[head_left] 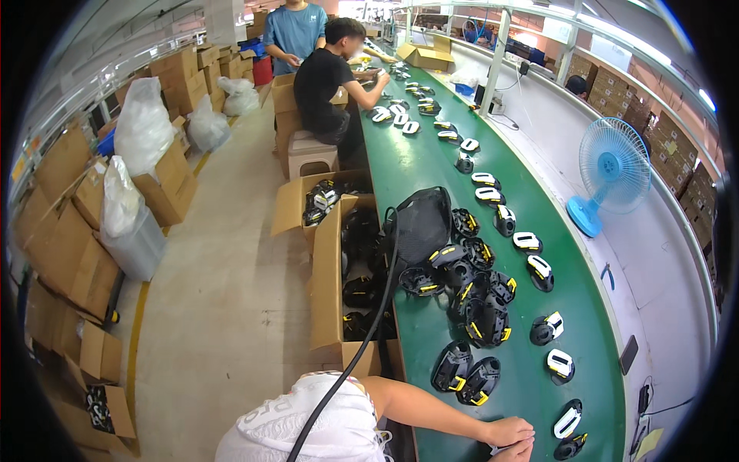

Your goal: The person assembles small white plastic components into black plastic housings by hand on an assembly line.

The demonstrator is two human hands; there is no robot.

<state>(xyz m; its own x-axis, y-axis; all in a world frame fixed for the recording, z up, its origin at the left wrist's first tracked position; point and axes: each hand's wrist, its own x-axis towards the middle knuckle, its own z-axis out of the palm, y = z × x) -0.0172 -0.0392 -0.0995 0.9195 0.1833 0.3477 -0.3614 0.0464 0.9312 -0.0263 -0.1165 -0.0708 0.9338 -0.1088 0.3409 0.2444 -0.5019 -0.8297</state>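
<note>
Over the near end of the green belt, my left hand (508, 431) and my right hand (517, 452) meet with fingers closed. A sliver of something grey shows between them, too small and covered to name. Much of my right hand is cut off by the lower edge. Close by on the right lie black oval plastic shells, one with a white ring-shaped piece (568, 420) on top. Left and beyond my hands, two black shells with yellow clips (479, 380) lie side by side. Farther up is a pile of similar black shells (485, 312).
Shells with white tops line the green belt (416, 165). A black mesh bag (423, 223) stands behind the pile. Open cartons (327, 285) of parts flank the belt. A black cable (362, 346) crosses the view. A blue fan (612, 165) stands right; two people are farther up.
</note>
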